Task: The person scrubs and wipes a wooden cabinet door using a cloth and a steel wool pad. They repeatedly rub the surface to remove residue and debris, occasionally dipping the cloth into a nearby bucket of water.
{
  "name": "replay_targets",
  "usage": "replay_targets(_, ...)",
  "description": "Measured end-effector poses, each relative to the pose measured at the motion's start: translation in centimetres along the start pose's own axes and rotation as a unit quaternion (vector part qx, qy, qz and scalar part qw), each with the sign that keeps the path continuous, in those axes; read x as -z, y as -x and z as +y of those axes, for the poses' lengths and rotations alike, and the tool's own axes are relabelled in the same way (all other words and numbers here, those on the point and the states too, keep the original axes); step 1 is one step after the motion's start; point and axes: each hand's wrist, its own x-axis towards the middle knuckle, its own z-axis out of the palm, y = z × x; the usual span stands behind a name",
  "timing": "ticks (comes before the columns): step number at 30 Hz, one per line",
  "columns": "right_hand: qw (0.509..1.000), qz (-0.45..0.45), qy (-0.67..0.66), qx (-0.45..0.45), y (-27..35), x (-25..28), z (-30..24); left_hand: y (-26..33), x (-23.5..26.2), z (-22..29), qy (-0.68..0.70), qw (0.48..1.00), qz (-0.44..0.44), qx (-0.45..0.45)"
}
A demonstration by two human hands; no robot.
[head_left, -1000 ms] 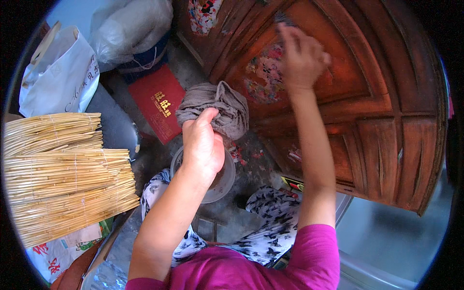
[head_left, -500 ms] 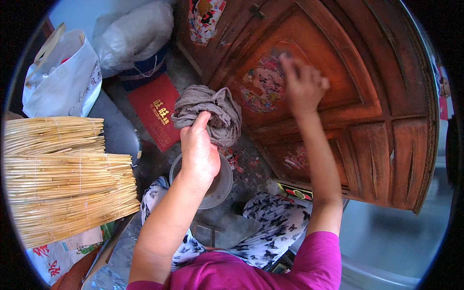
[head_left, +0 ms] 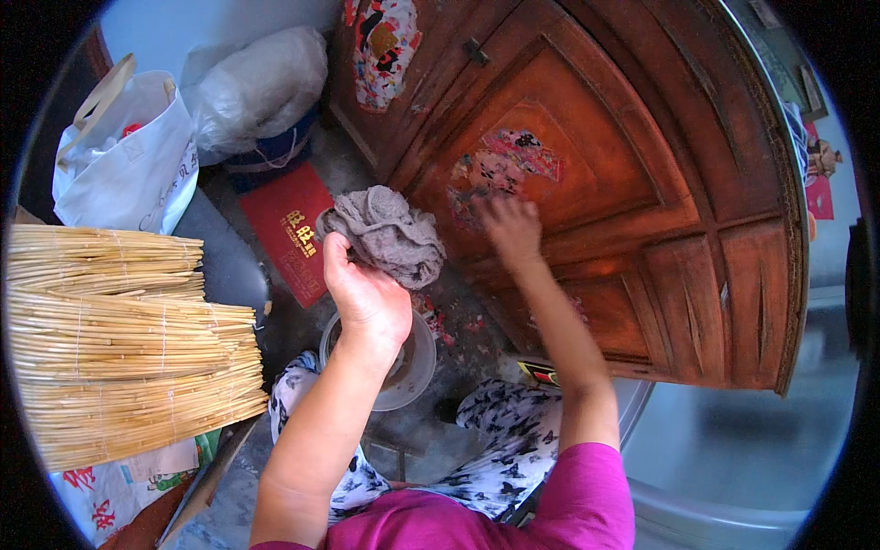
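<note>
Left hand [head_left: 367, 298]: fingers clamped on a grey rag [head_left: 390, 234], bunched above them. Right hand [head_left: 509, 227]: fingers apart, tips pressed on the sticker remnant [head_left: 500, 170] of the wooden door [head_left: 642, 183].

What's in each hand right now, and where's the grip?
Left hand holds the grey rag, bunched at its lower edge. Right hand holds nothing; it presses on the door.

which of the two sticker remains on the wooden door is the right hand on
The right hand rests on the pink torn sticker in the door's centre panel, not the red-and-white sticker higher up near the door's top edge, which nothing touches.
</note>
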Motion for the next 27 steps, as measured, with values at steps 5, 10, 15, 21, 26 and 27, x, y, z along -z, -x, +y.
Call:
replay_targets(5,0.964,0.217,0.096,-0.117,-6.7,9.0,7.1,-0.1,-0.1,0.4,-0.023,0.999,0.024,-0.001)
replay_targets(10,0.982,0.156,0.059,-0.092,-9.3,3.2,3.1,0.3,-1.2,-0.2,-0.046,0.998,0.036,0.028)
replay_targets(15,0.998,0.033,-0.038,0.042,-0.3,-3.4,-2.2,0.0,-0.1,-0.9,-0.044,0.996,0.044,0.056)
replay_targets(21,0.985,0.120,0.060,-0.111,-1.6,6.6,5.3,0.2,-0.6,0.3,-0.061,0.997,0.034,0.041)
replay_targets(26,0.950,0.251,0.112,-0.152,-8.4,9.0,8.8,0.1,-0.6,-0.5,-0.066,0.995,0.023,0.074)
replay_targets(27,0.950,0.250,0.113,-0.152,-8.5,7.5,7.5,0.1,-0.4,-0.8,-0.065,0.994,0.033,0.076)
